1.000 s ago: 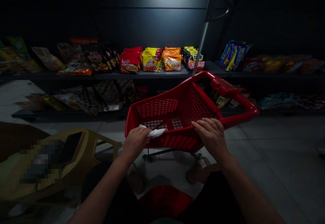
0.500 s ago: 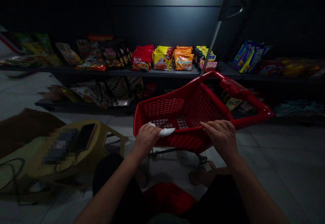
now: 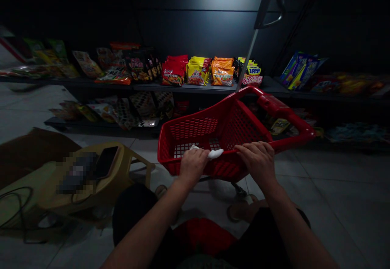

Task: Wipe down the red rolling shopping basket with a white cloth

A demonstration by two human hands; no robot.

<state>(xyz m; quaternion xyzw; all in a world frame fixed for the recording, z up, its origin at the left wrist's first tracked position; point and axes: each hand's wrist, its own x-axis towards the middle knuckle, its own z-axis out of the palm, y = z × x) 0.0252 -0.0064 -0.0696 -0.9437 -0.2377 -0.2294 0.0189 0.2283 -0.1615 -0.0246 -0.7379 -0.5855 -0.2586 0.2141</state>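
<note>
A red plastic shopping cart (image 3: pixel 195 127) with lattice walls stands in front of my knees, its handle at the right. My left hand (image 3: pixel 194 164) is closed over a white cloth or tissue (image 3: pixel 215 153), pressing it on the cart's near rim. The white piece sticks out on both sides of my fingers; whether it is paper or fabric I cannot make out. Farther right, my right hand (image 3: pixel 257 157) grips the same rim near the handle end, fingers curled over the edge. A metal pole with a grey frame (image 3: pixel 269 5) rises behind the cart.
Behind the cart, a dark shelf (image 3: pixel 146 87) carries red, yellow and orange noodle packets (image 3: pixel 222 72) and other snack bags. On my left, a yellow plastic stool (image 3: pixel 122 157) bears a phone (image 3: pixel 105 162) and a blurred dark item. A cardboard box (image 3: pixel 39 145) lies beyond it.
My left hand has slid right along the near rim with the white cloth or tissue, closer to my right hand. The cart has shifted slightly left, with my right hand still on it.
</note>
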